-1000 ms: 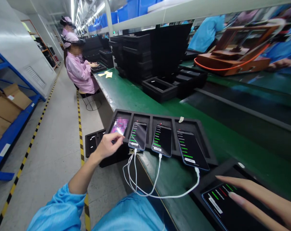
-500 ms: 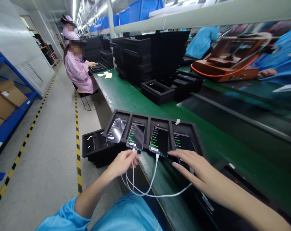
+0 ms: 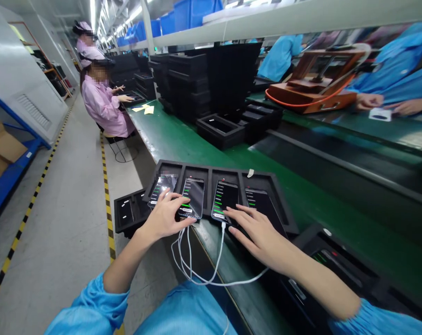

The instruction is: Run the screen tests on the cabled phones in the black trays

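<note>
A black foam tray (image 3: 211, 174) on the bench edge holds several phones with lit lists on dark screens. My left hand (image 3: 165, 215) has its fingers spread over the lower left edge of the second phone (image 3: 196, 197), its thumb near the phone's bottom end. My right hand (image 3: 262, 232) lies spread with its fingertips at the lower right of the third phone (image 3: 225, 197), partly covering the fourth phone (image 3: 260, 202). A white cable (image 3: 222, 246) runs into the third phone's bottom; other white cables hang below the tray.
Another black tray (image 3: 119, 228) sits at the left, under the first. More trays (image 3: 323, 237) are at the lower right. Stacked black trays (image 3: 186, 88) and a wooden fixture (image 3: 312, 93) stand farther back. A person in pink (image 3: 102, 102) sits at the bench.
My left hand has moved from the cable plug up onto the second phone, its fingers spreading. My right hand has shifted left onto the third phone's lower edge.
</note>
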### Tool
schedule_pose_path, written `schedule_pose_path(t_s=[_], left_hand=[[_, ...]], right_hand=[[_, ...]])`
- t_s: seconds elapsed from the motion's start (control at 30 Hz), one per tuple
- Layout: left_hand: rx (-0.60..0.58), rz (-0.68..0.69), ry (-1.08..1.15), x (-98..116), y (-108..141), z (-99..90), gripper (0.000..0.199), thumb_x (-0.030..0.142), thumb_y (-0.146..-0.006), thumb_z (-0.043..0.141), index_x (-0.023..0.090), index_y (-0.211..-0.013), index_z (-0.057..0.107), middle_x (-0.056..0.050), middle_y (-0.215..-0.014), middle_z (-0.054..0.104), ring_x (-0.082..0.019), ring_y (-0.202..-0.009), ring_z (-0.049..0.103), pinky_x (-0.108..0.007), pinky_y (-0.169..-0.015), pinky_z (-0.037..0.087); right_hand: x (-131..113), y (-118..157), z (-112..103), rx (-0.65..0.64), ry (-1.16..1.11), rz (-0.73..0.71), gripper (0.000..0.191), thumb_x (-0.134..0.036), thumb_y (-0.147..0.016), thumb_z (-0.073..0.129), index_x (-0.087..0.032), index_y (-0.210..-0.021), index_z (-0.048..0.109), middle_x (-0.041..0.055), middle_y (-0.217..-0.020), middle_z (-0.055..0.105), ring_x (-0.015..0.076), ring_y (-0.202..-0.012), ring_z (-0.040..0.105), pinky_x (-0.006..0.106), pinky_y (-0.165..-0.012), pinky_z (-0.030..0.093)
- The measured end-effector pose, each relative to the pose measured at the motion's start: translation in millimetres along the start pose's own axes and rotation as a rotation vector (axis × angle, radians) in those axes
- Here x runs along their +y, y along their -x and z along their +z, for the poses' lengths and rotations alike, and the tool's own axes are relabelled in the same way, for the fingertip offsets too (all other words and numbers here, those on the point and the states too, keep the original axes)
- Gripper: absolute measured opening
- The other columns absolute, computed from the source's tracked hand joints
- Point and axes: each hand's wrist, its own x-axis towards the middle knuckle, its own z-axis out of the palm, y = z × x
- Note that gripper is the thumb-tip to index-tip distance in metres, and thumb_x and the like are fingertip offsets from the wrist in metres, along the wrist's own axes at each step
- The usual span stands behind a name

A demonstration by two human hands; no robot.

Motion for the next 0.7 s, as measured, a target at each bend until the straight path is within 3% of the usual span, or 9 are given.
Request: schedule_pose_path(t_s=[0.13, 0.27, 0.4, 0.57, 0.7], left_hand=[[0.046, 0.007, 0.045, 2, 3, -1.9, 0.045, 0.056, -0.096, 0.074, 0.024, -0.126, 0.070, -0.009, -0.129, 0.077, -0.030, -0.128, 0.066, -0.059, -0.132, 0.026], [0.056, 0.038, 0.056, 10, -14, 2.6, 0.051, 0.056, -0.096, 0.073, 0.025, -0.136, 0.066, -0.010, -0.138, 0.073, -0.031, -0.132, 0.063, -0.059, -0.132, 0.026], [0.045, 0.089, 0.028, 13, -31, 6.8, 0.056, 0.058, -0.097, 0.072, 0.024, -0.141, 0.062, -0.010, -0.144, 0.070, -0.030, -0.134, 0.062, -0.057, -0.132, 0.026], [0.044, 0.078, 0.020, 12, -32, 6.0, 0.056, 0.058, -0.098, 0.071, 0.024, -0.141, 0.061, -0.009, -0.140, 0.072, -0.030, -0.133, 0.062, -0.057, -0.132, 0.025], [-0.025, 0.119, 0.062, 30, -38, 17.4, 0.058, 0.061, -0.098, 0.070, 0.026, -0.143, 0.061, -0.010, -0.139, 0.073, -0.030, -0.134, 0.062, -0.058, -0.134, 0.023]], right_hand=[[-3, 14, -8, 0.003, 0.006, -0.004, 0.056, -0.058, -0.114, 0.031, -0.029, -0.154, 0.058, 0.0077, -0.161, 0.058, 0.0344, -0.156, 0.043, 0.064, -0.125, 0.042], [25, 21, -15, 0.098, 0.099, 0.120, 0.060, -0.060, -0.112, 0.033, -0.028, -0.158, 0.055, 0.0106, -0.165, 0.053, 0.0368, -0.158, 0.041, 0.066, -0.125, 0.041], [45, 39, -14, 0.054, 0.130, 0.246, 0.066, -0.066, -0.109, 0.032, -0.027, -0.158, 0.055, 0.0107, -0.162, 0.056, 0.0402, -0.158, 0.040, 0.070, -0.122, 0.044], [30, 65, -10, 0.058, 0.105, 0.181, 0.064, -0.068, -0.110, 0.033, -0.033, -0.159, 0.053, 0.0069, -0.162, 0.057, 0.0374, -0.157, 0.042, 0.068, -0.123, 0.044], [25, 65, -19, 0.066, 0.083, 0.182, 0.062, -0.068, -0.109, 0.035, -0.034, -0.159, 0.052, 0.0079, -0.159, 0.059, 0.0375, -0.155, 0.044, 0.067, -0.121, 0.046]])
